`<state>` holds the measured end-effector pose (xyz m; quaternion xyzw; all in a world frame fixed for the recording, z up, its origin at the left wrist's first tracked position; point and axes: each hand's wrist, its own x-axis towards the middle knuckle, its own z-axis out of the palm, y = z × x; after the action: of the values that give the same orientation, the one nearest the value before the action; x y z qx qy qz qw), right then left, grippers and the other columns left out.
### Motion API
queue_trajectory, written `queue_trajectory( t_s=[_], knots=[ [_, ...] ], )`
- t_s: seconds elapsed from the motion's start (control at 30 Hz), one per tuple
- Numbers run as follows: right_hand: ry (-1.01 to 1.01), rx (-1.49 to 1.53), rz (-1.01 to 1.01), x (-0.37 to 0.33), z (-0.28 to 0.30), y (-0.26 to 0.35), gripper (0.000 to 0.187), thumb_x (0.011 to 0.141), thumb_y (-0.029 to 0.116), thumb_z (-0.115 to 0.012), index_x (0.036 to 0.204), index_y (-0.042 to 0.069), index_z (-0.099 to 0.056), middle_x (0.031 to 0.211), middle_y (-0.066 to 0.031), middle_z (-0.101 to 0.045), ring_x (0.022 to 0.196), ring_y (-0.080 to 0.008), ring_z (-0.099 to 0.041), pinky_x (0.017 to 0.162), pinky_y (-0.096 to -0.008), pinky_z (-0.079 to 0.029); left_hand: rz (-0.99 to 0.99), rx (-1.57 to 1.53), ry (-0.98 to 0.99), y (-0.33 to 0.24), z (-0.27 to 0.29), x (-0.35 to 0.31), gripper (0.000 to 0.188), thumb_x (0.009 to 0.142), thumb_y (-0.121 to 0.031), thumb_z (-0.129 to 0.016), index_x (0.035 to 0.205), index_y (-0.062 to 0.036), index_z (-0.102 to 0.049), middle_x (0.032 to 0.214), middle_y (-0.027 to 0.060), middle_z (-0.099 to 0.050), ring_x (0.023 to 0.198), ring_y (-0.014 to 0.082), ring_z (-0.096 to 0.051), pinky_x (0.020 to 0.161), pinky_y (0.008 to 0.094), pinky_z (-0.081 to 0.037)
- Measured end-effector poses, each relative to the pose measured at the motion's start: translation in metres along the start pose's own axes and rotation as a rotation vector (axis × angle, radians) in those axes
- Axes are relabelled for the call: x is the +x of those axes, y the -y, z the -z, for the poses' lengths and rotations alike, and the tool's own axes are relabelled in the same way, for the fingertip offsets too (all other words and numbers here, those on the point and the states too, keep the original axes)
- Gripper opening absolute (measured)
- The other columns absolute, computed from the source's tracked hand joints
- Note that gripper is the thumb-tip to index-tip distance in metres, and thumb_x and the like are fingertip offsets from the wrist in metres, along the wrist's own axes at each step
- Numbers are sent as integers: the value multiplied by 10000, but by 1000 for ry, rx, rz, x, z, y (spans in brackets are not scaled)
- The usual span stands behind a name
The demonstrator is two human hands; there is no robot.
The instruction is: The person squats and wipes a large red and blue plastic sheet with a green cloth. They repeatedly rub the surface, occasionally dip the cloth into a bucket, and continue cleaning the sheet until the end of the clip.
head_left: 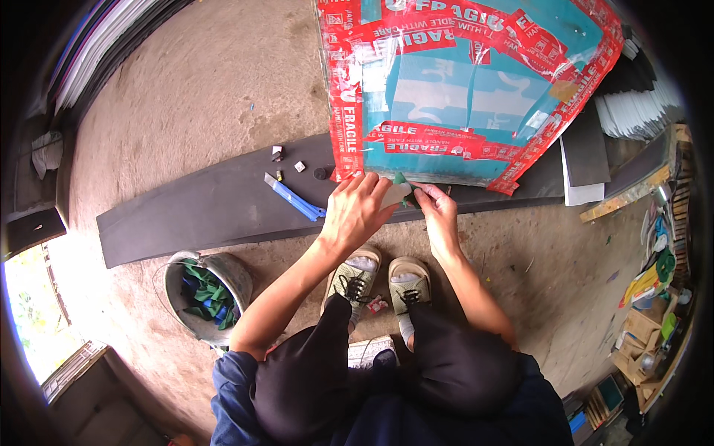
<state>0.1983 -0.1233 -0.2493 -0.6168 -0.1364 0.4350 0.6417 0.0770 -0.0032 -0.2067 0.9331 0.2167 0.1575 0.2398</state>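
My left hand (357,212) is closed around a pale, whitish object (396,195), whose kind I cannot make out because the fingers cover most of it. Against its tip is a small green piece (401,180), partly dark underneath. The thumb and fingers of my right hand (439,217) pinch the edge of that piece from the other side. Both hands meet over a long dark sheet (201,197), just in front of a big teal parcel (401,152) wrapped in clear film and red-and-white tape. Left of my hands lies a blue cutter knife (294,197).
Small white cubes (300,166) and a round black piece (320,174) lie on the dark sheet. A bucket (172,286) of green and blue scraps stands by my left forearm. Stacked sheets (639,111) are at right, beside a cluttered shelf (645,327). My feet are just below my hands.
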Motion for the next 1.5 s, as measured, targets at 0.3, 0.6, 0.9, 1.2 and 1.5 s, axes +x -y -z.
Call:
queue_trajectory(
  t_s=[0.3,0.6,0.9,1.2,1.5],
  knots=[
    [-309,323,-3,-3,65,11,170,885,173,-580,1026,79,-582,999,12,-596,888,-58,-518,745,-259,-389,303,-291,13,50,-31,-34,418,704,-147,-727,1055,-57,-518,990,129,-625,893,309,-609,755,379,-491],
    [-685,-463,682,58,95,0,134,825,45,-626,951,21,-589,869,-38,-598,756,-113,-563,671,-267,-451,186,-256,41,54,-34,-30,494,709,-136,-727,1122,-23,-479,1013,141,-592,916,310,-579,770,377,-482],
    [-758,-695,828,65,81,2,135,751,10,-671,856,31,-589,861,-75,-582,790,-193,-573,704,-307,-462,352,-501,-329,88,-10,3,742,782,-352,-679,1317,-33,-276,1337,157,-329,1204,288,-399,964,456,-362],
    [-808,-850,863,67,103,19,114,730,-62,-638,786,37,-640,807,-74,-636,772,-193,-612,672,-299,-494,264,-508,-40,101,-16,32,418,905,-174,-544,1187,28,-311,887,146,-648,859,258,-638,730,346,-501],
    [-600,-889,921,69,107,23,122,713,-46,-666,791,13,-593,809,-92,-602,749,-236,-601,635,-347,-482,266,-569,-58,105,-21,32,424,892,-179,-571,1167,37,-332,897,146,-641,754,228,-625,655,318,-480]
  ],
)
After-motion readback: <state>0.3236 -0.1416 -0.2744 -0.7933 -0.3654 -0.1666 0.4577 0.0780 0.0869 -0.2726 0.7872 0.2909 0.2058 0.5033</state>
